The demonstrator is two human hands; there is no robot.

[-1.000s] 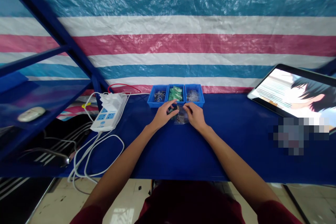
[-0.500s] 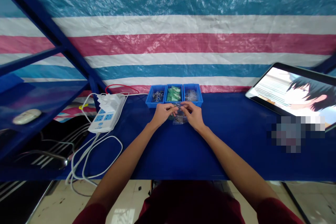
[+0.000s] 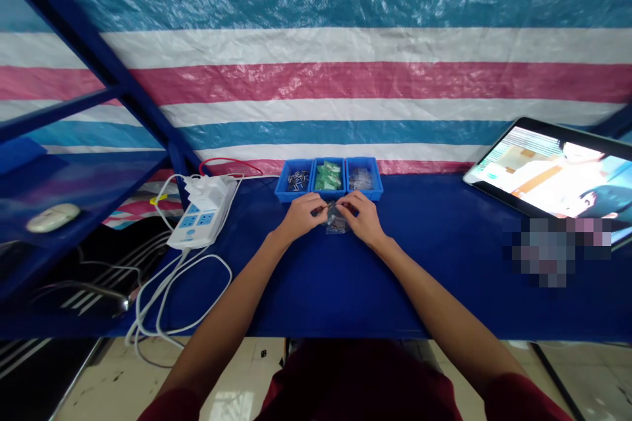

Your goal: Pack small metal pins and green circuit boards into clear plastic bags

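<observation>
A small clear plastic bag [image 3: 336, 223] with little metallic-looking pieces in it hangs or lies just in front of the blue bins. At its upper right edge, my right hand [image 3: 364, 216] pinches the plastic between thumb and fingers. My left hand [image 3: 303, 216] is closed in a pinch at the bag's upper left; what sits in its fingertips is too small to make out. Just behind stand three joined blue bins: the left bin [image 3: 279, 191] holds metal screw-like pieces [image 3: 298, 180], the middle one green packets [image 3: 328, 175], the right one clear small pieces [image 3: 361, 179].
A white power strip [image 3: 191, 237] with a plug and looped white cable [image 3: 230, 270] lies to the left on the blue table [image 3: 340, 296]. A tablet [image 3: 557, 177] playing video leans at the right. On the left shelf rests a white mouse [image 3: 53, 218].
My left hand has drawn slightly left from the bag, its fingers curled more. My right hand stays at the bag's upper right. The tablet's picture has changed.
</observation>
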